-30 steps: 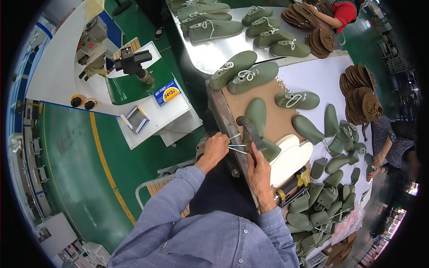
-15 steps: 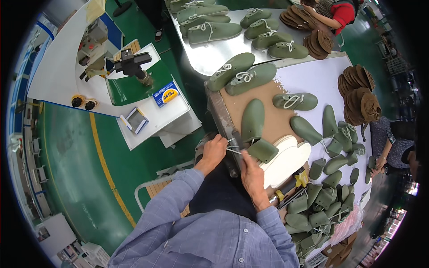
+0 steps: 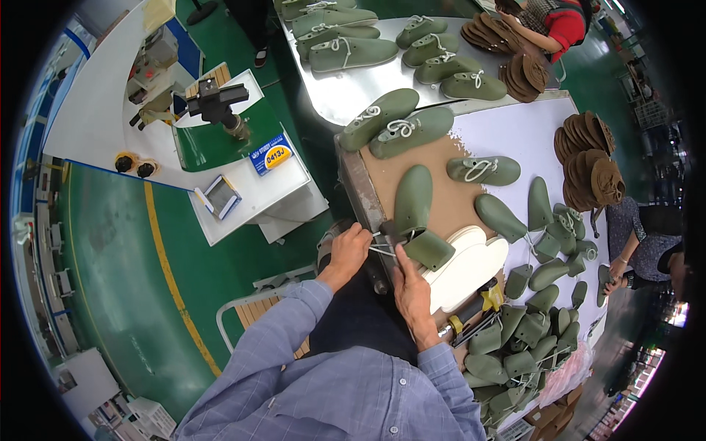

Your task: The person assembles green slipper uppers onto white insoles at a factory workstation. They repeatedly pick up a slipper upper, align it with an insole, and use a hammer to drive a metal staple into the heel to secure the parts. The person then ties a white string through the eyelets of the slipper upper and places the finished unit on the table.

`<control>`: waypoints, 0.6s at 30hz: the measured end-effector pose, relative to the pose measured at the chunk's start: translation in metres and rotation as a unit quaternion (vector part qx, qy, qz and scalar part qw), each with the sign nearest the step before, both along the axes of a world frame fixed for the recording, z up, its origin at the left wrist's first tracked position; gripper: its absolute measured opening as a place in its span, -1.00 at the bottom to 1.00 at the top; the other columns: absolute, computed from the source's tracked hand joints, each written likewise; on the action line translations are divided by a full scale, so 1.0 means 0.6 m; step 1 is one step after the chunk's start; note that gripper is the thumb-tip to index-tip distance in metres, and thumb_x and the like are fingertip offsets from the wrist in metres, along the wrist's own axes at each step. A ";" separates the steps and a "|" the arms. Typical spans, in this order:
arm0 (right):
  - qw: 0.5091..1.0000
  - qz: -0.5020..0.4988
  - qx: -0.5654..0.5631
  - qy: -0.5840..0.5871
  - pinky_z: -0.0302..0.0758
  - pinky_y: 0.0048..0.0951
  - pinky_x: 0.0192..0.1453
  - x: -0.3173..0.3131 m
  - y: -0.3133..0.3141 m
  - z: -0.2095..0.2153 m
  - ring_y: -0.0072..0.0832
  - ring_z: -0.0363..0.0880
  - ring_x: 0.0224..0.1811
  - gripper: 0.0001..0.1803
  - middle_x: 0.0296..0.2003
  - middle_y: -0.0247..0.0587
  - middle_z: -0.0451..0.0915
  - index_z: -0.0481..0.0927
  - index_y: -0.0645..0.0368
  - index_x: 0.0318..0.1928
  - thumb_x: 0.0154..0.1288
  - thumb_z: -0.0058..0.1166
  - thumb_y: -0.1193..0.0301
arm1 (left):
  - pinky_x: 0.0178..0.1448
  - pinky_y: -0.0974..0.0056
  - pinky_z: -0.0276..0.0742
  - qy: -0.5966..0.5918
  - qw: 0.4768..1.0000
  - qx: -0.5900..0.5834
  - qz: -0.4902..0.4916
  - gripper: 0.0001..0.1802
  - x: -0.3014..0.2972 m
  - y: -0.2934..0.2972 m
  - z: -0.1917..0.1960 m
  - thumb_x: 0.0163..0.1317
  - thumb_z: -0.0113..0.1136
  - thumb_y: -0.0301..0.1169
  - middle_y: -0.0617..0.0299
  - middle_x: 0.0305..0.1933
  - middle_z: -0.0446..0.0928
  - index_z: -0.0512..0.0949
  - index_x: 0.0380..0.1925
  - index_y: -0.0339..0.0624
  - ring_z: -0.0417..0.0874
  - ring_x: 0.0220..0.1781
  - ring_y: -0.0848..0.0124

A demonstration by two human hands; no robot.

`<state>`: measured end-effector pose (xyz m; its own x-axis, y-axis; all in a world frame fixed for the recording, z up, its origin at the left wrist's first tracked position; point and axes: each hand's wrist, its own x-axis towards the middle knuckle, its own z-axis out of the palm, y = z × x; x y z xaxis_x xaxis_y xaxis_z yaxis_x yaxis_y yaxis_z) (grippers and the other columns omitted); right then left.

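My left hand [image 3: 346,259] is closed in front of the table's near-left edge, its fingertips pinching a white cord [image 3: 382,250]. The cord stretches in strands across to my right hand [image 3: 413,298], whose fingers are closed and mostly hidden. A dark, blunt piece [image 3: 390,231] sits at the right hand's fingertips; its kind does not show. Just beyond and beside the right hand lie a green shoe last [image 3: 414,195] and a green heel part of a last [image 3: 430,250]. White flat sole-shaped pieces [image 3: 476,264] are stacked to the right.
Green lasts [image 3: 515,342] are heaped at the lower right; a yellow-and-black tool [image 3: 491,295] lies near them. Corded lasts [image 3: 482,170] lie farther back, brown stacked pieces [image 3: 594,176] at the right. Co-workers [image 3: 562,26] work beyond the table and at the right. A slatted chair [image 3: 257,312] stands left.
My hands have barely shifted and the cord remains between them. The dark piece at the right fingertips has tilted slightly. At the far right, a co-worker's hands have moved slightly nearer.
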<state>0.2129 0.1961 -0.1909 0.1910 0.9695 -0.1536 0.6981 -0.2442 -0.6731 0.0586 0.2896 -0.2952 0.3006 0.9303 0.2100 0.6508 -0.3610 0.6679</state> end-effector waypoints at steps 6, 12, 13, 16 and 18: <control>0.994 -0.026 0.098 0.027 0.58 0.05 -0.24 -0.007 -0.018 -0.025 0.18 0.66 -0.29 -0.56 -0.26 0.21 0.66 0.48 -0.10 0.34 0.49 0.09 0.39 | -0.26 -0.01 0.60 -0.009 1.000 -0.026 0.003 -0.93 0.002 -0.002 0.004 0.17 0.36 -0.48 0.07 -0.39 0.50 0.65 -0.46 -0.19 0.64 -0.34 -0.02; 0.997 -0.032 0.068 0.025 0.56 0.01 -0.27 -0.006 0.003 -0.023 0.14 0.65 -0.33 -0.63 -0.34 0.17 0.64 0.54 0.02 0.26 0.48 0.11 0.41 | -0.19 0.02 0.62 -0.006 0.990 -0.142 0.022 -0.91 -0.002 0.010 0.014 0.11 0.41 -0.48 -0.02 -0.34 0.62 0.76 -0.38 -0.24 0.70 -0.30 -0.04; 0.995 -0.042 0.077 0.041 0.55 0.02 -0.27 -0.007 -0.001 -0.022 0.14 0.65 -0.33 -0.64 -0.33 0.17 0.64 0.54 0.03 0.24 0.48 0.11 0.41 | -0.17 0.02 0.62 -0.010 0.987 -0.157 0.026 -0.89 -0.003 0.014 0.015 0.09 0.41 -0.47 -0.04 -0.33 0.65 0.77 -0.37 -0.25 0.71 -0.28 -0.04; 0.994 -0.073 0.042 0.070 0.57 0.01 -0.24 -0.012 -0.014 -0.004 0.15 0.66 -0.31 -0.73 -0.29 0.18 0.66 0.56 0.09 0.13 0.48 0.12 0.40 | -0.13 -0.01 0.62 -0.049 0.975 -0.214 0.031 -0.88 -0.007 0.021 0.012 0.09 0.43 -0.46 -0.09 -0.31 0.67 0.76 -0.38 -0.27 0.72 -0.26 -0.05; 0.998 -0.035 0.047 0.026 0.58 0.00 -0.23 -0.006 -0.023 -0.048 0.16 0.67 -0.30 -0.75 -0.29 0.17 0.66 0.57 0.10 0.12 0.48 0.10 0.40 | -0.12 -0.01 0.62 -0.033 0.975 -0.217 0.030 -0.87 -0.003 0.024 0.017 0.08 0.44 -0.45 -0.09 -0.31 0.66 0.76 -0.39 -0.28 0.72 -0.26 -0.05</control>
